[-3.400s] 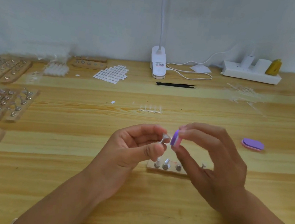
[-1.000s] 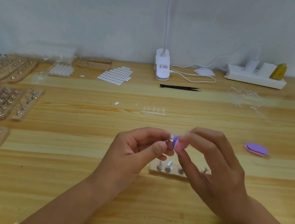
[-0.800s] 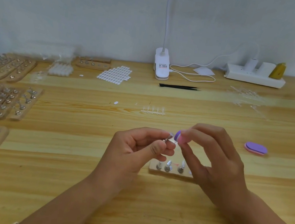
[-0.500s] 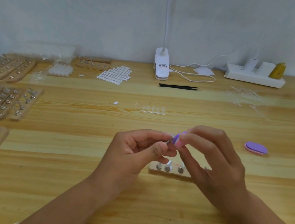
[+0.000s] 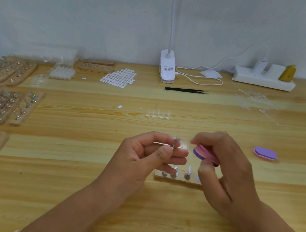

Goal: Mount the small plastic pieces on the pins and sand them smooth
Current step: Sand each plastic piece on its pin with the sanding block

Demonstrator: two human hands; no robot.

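Note:
My left hand (image 5: 143,155) pinches a small metal pin (image 5: 175,142) between thumb and fingers, its head pointing up; a clear plastic piece on the head is too small to make out. My right hand (image 5: 225,167) grips a pink and purple sanding block (image 5: 204,154), held a short gap to the right of the pin. Below both hands a small wooden block (image 5: 177,177) lies on the table with several upright pins (image 5: 175,173) in it.
A second purple sanding block (image 5: 265,153) lies at the right. Wooden strips full of pins (image 5: 5,105) crowd the left edge. A strip of clear pieces (image 5: 158,115), a sheet of white stickers (image 5: 119,78), black tweezers (image 5: 186,90), a lamp clamp (image 5: 167,67) and a power strip (image 5: 264,79) lie farther back.
The sanding block was against the pin head; my right hand has now drawn it away to the right and down, leaving a gap. My left hand still holds the pin.

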